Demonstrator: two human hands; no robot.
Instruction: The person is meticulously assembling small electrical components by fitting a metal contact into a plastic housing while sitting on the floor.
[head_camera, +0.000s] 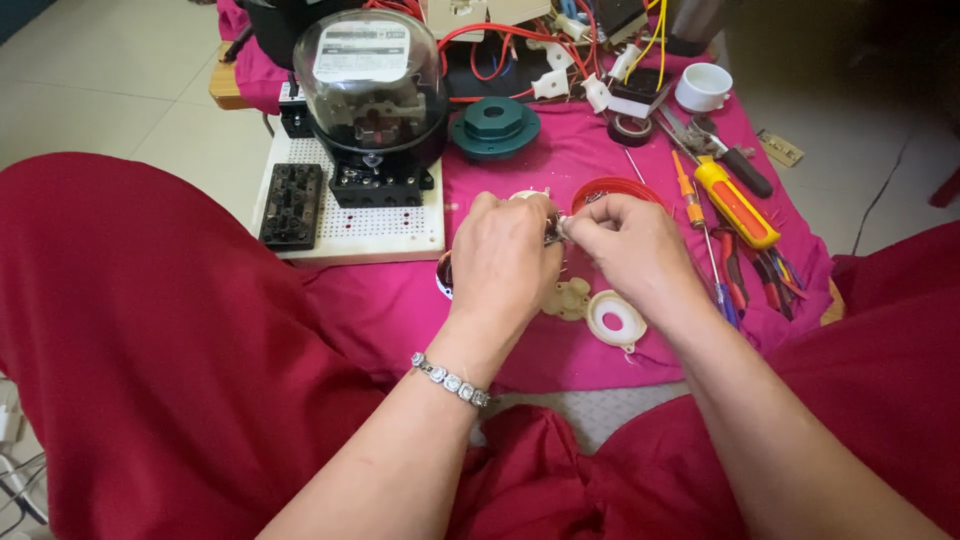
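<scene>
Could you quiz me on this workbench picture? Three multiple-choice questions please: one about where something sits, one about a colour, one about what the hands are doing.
1. Where does the glass-domed meter stand?
A. on the white perforated board
B. on the floor tiles
C. in the person's lap

2. What colour is the cloth under the tools?
A. green
B. pink
C. grey

3. What are the left hand and right hand doing?
A. resting flat and apart
B. both pinching one small metal part between them
C. gripping the yellow screwdriver

Answers: 1 A, the meter's base sits on the board. 2 B, the cloth is bright pink. 3 B, the fingertips meet on the small part, and the screwdriver lies untouched.
</scene>
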